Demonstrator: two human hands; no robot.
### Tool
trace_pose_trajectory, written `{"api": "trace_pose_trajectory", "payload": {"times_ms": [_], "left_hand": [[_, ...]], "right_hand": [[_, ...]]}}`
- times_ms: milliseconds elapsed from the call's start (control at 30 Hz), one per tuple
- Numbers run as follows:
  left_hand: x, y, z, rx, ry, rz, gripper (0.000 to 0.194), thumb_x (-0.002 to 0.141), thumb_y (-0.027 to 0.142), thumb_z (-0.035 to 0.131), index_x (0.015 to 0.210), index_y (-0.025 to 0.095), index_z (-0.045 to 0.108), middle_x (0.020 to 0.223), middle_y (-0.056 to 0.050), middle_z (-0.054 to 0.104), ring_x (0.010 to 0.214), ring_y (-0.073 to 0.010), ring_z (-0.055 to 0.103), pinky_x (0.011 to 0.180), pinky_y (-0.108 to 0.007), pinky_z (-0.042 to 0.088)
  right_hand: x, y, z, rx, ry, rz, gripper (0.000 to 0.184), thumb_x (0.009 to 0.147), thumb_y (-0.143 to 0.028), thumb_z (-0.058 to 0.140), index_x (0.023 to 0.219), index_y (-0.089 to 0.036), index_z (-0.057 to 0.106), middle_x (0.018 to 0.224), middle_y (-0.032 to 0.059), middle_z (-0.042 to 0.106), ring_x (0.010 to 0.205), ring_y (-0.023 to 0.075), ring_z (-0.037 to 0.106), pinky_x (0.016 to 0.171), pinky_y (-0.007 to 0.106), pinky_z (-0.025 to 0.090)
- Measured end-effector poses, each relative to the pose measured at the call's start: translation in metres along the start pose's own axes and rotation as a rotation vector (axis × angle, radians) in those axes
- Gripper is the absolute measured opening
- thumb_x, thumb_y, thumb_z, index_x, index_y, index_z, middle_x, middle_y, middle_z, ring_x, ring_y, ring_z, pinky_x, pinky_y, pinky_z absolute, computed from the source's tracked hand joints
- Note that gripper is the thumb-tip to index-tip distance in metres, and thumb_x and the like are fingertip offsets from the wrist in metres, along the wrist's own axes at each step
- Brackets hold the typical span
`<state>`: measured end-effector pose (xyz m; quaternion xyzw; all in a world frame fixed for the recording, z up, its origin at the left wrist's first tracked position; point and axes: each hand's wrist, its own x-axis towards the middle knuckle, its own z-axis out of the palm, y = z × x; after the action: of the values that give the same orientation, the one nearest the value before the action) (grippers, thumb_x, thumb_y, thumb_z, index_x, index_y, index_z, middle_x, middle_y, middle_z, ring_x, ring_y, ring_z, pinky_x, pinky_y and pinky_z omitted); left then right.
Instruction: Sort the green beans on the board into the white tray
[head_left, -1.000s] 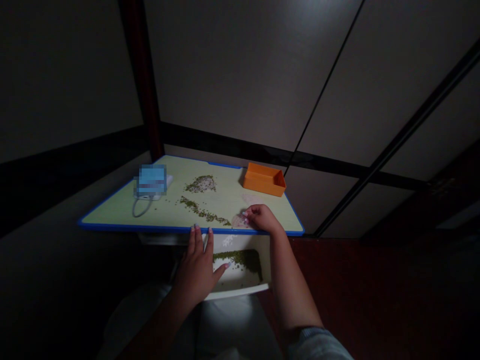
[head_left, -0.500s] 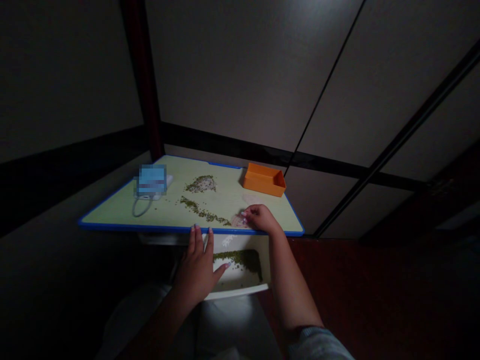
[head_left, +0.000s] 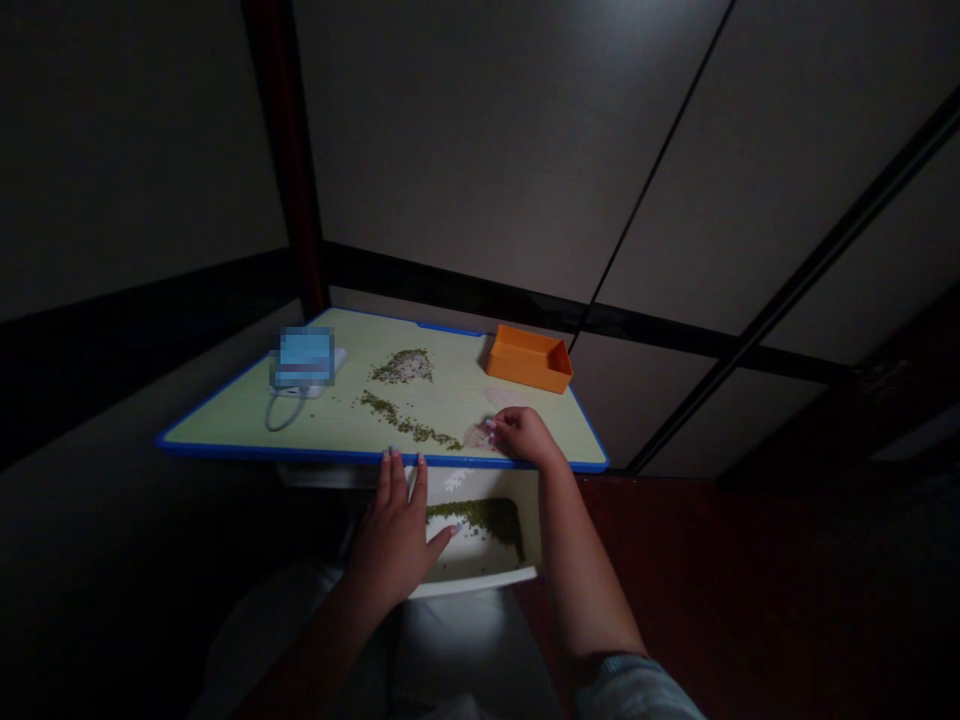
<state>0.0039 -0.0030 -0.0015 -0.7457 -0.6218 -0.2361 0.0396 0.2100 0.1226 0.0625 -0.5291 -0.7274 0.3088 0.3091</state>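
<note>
My left hand [head_left: 396, 535] is open, its fingertips resting on the blue front edge of the small table [head_left: 247, 425] and its thumb stretched over the drawer. Beneath the tabletop, the pale drawer [head_left: 480, 582] holds a mass of small green beans [head_left: 495, 520]. At the front right of the tabletop, my right hand [head_left: 523, 437] has its fingers pinched together; whatever is between them is too small to make out. A pinkish patch [head_left: 475, 436] lies beside those fingertips. A trail of green beans [head_left: 409, 425] runs leftward from there, with a mixed green and pale pile [head_left: 405, 368] behind it.
An orange open box [head_left: 529, 362] stands at the back right of the table. On the left sits a device with a blurred screen [head_left: 304, 358] and a looped grey cable [head_left: 271, 418]. Wall panels [head_left: 480, 150] rise close behind the table.
My right hand's pinched fingers have shifted very slightly at the same spot. The left hand stays in place on the table edge, and the bean piles look the same.
</note>
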Motion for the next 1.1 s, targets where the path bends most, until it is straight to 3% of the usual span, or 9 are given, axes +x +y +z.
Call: {"api": "trace_pose_trajectory", "payload": {"times_ms": [333, 533, 833, 967, 1100], "left_hand": [[0.0, 0.0, 0.0, -0.004, 0.001, -0.012, 0.089, 0.073, 0.052, 0.058, 0.142, 0.004, 0.029, 0.153, -0.029, 0.01, 0.142, -0.0409, 0.007, 0.106, -0.05, 0.033], [0.0, -0.001, 0.003, -0.009, 0.033, 0.001, 0.09, 0.072, 0.052, 0.059, 0.142, 0.005, 0.029, 0.154, -0.027, 0.011, 0.143, -0.0404, 0.007, 0.106, -0.05, 0.032], [0.002, 0.0, 0.003, -0.01, 0.021, -0.01, 0.089, 0.071, 0.053, 0.059, 0.14, 0.003, 0.033, 0.153, -0.029, 0.011, 0.142, -0.0419, 0.007, 0.107, -0.049, 0.031], [0.003, 0.001, 0.002, -0.009, -0.007, -0.018, 0.089, 0.071, 0.053, 0.059, 0.14, 0.002, 0.033, 0.152, -0.032, 0.011, 0.141, -0.0433, 0.008, 0.107, -0.05, 0.031], [0.003, 0.002, 0.001, -0.011, -0.008, -0.021, 0.09, 0.071, 0.053, 0.058, 0.141, 0.002, 0.032, 0.152, -0.031, 0.01, 0.142, -0.0427, 0.006, 0.106, -0.051, 0.031]], "right_hand": [[-0.001, -0.004, 0.004, -0.02, -0.001, -0.016, 0.022, 0.084, -0.029, 0.054, 0.073, -0.014, 0.065, 0.058, 0.0006, 0.063, 0.051, 0.0098, 0.051, 0.051, 0.02, 0.035], [0.004, -0.002, 0.005, -0.212, 0.093, -0.041, 0.021, 0.085, -0.03, 0.055, 0.075, -0.015, 0.068, 0.068, 0.0033, 0.068, 0.062, 0.0121, 0.056, 0.059, 0.021, 0.035], [0.015, -0.001, -0.007, -0.605, 0.334, 0.167, 0.024, 0.088, -0.035, 0.052, 0.082, -0.018, 0.069, 0.085, 0.0121, 0.07, 0.078, 0.0184, 0.059, 0.07, 0.029, 0.033], [0.017, 0.004, -0.014, -0.631, 0.419, 0.24, 0.026, 0.089, -0.032, 0.048, 0.084, -0.016, 0.069, 0.088, 0.015, 0.069, 0.086, 0.0218, 0.059, 0.072, 0.031, 0.033], [0.018, 0.007, -0.014, -0.55, 0.412, 0.261, 0.026, 0.089, -0.035, 0.048, 0.086, -0.018, 0.068, 0.09, 0.013, 0.069, 0.084, 0.0214, 0.059, 0.072, 0.03, 0.033]]}}
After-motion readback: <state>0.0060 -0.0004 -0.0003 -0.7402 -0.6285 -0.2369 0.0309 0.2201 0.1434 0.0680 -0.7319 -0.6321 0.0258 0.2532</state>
